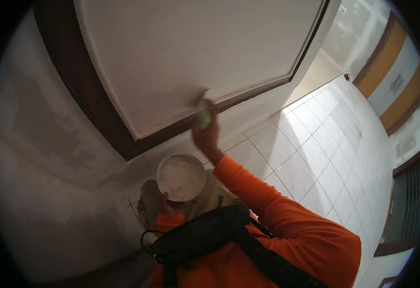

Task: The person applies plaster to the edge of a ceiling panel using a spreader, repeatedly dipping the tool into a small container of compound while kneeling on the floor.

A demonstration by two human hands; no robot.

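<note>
My left hand [171, 205] grips the near rim of a round white tub [181, 176] with off-white paste inside, held above my knees. My right hand [207, 132] is stretched forward, closed on a putty knife [204, 115] with a greenish handle, smeared by motion. The knife's pale end meets the lower part of a large off-white panel [200, 48], just above the dark wooden frame [167, 127] along its bottom. The exact shape of the blade is too blurred to tell.
A patchy plastered wall [51, 120] stands close on my left. White floor tiles [311, 163] stretch away to the right, toward a brown-framed door [392, 81] with orange and white bands. A black bag [203, 235] hangs across my front.
</note>
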